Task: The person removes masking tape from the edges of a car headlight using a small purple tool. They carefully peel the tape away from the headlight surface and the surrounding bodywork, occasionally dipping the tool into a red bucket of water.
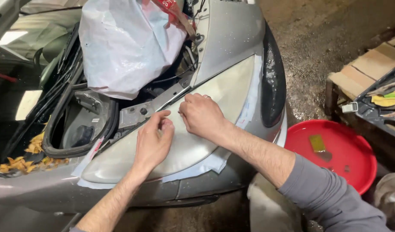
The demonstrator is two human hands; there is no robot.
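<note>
Resting on the cloudy headlight [197, 129] of a silver car [232, 38], both hands work its upper edge: the left hand [152, 141] has its grip pinched on white tape [214, 161], the right hand [201, 115] presses fingers curled. A red basin [348, 159] sits nearby.

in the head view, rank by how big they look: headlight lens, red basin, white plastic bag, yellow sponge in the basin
1. headlight lens
2. white plastic bag, close to the lens, cut off by the frame
3. red basin
4. yellow sponge
</note>
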